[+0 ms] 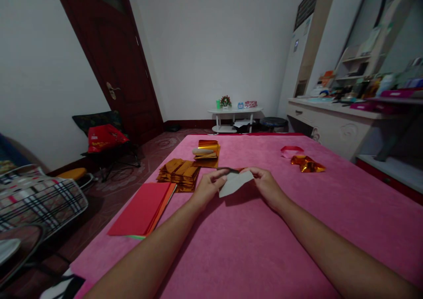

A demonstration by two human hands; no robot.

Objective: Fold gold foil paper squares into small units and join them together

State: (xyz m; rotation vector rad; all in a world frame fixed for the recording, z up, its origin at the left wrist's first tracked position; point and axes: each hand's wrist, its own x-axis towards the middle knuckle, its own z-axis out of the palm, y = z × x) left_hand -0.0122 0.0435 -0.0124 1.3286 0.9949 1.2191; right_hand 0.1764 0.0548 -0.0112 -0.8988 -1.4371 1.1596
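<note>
Between my two hands is a sheet of paper point(235, 184), its pale side facing me and a dark, shiny edge along its far side. My left hand point(209, 186) pinches its left end, and my right hand point(266, 186) grips the right end. Just left of my hands lies a pile of folded gold foil paper point(178, 173). Behind it are flat gold foil sheets point(211, 161) with a greyish oblong object point(202, 151) on top. A folded gold foil piece point(307, 163) rests at the right, beside a red and pink paper loop point(291, 151).
A stack of red and coloured paper point(142, 208) lies near the left edge of the pink-covered table point(251, 255). Beyond the table stand a low white table point(234, 110) and a round stool point(273, 122). A chair with a red bag point(107, 138) is at the left.
</note>
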